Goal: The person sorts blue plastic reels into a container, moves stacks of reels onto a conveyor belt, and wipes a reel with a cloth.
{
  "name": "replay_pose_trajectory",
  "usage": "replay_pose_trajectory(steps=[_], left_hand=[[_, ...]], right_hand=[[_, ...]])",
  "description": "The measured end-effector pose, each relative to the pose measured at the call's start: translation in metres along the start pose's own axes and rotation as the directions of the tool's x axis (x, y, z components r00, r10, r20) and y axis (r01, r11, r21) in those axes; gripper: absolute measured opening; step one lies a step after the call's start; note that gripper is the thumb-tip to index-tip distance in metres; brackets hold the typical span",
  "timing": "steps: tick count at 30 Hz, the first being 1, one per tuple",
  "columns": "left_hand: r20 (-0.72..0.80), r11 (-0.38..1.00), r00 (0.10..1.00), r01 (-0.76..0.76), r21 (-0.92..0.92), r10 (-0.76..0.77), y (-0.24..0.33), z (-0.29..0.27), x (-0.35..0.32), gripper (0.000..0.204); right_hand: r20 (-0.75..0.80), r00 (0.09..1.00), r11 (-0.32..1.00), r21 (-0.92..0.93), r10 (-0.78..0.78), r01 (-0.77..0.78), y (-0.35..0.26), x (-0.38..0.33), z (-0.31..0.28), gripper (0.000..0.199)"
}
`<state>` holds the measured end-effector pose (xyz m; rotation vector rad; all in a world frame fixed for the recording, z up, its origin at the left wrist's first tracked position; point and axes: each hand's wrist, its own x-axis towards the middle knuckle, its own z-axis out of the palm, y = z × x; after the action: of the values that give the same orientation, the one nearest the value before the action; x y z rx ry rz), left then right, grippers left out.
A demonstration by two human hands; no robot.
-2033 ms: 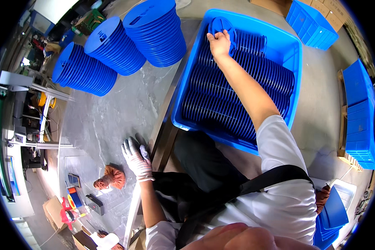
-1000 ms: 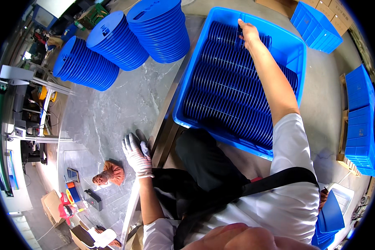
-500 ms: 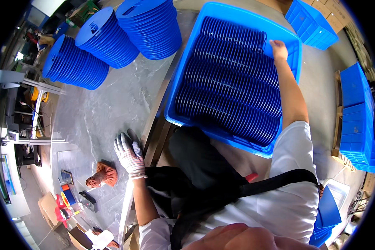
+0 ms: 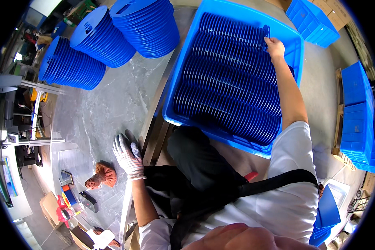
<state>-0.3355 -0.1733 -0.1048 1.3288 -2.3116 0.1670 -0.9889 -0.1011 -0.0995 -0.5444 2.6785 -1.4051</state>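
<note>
My right hand [image 4: 275, 48] is bare and reaches into a large blue crate [image 4: 293, 46]. Its fingers are closed on the end blue disc [image 4: 266, 32] of the farthest row, which stands tilted at the row's right end. Long rows of thin blue discs [image 4: 233, 75] stand on edge, packed side by side across the crate. My left hand [image 4: 128, 156] wears a striped white-and-grey glove. It lies flat on the grey table [image 4: 100, 121] near its right edge, fingers stretched out, holding nothing.
Three tall stacks of blue slotted discs [image 4: 148, 29] stand at the table's far left. A crumpled orange-brown glove [image 4: 102, 176], a black box [image 4: 88, 201] and tape [image 4: 63, 200] lie near my left hand. More blue crates [image 4: 356, 121] stand on a pallet at the right.
My right hand has moved slightly left onto the row's end disc and closed on it; that disc now leans up. My left hand stays on the table.
</note>
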Motion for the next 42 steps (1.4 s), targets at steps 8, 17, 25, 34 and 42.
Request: replay_pose_trajectory(steps=[8,17,25,34,42], left_hand=[[0.004,1.0,1.0,0.007,-0.002,-0.007,0.001,-0.001,0.0,0.051],[0.005,1.0,1.0,0.001,0.014,-0.001,0.003,-0.002,0.002,0.052],[0.032,1.0,0.999,0.003,0.004,-0.003,0.005,-0.001,0.004,0.054],[-0.001,0.999,1.0,-0.026,0.038,0.026,0.011,0.0,0.006,0.05],[0.011,0.998,0.998,0.068,0.015,-0.069,0.015,-0.007,0.005,0.052]], right_hand=[[0.081,0.996,0.914,-0.401,-0.026,0.056,0.008,0.013,0.009,0.041],[0.024,0.995,0.873,-0.478,-0.099,0.099,0.002,0.009,0.011,0.034],[-0.269,0.942,0.954,-0.271,-0.2,0.125,-0.097,-0.013,-0.05,0.041],[-0.028,0.993,0.897,-0.431,-0.117,0.094,-0.042,0.001,-0.019,0.047],[-0.062,0.831,0.808,-0.28,-0.553,0.518,-0.032,-0.018,0.007,0.05]])
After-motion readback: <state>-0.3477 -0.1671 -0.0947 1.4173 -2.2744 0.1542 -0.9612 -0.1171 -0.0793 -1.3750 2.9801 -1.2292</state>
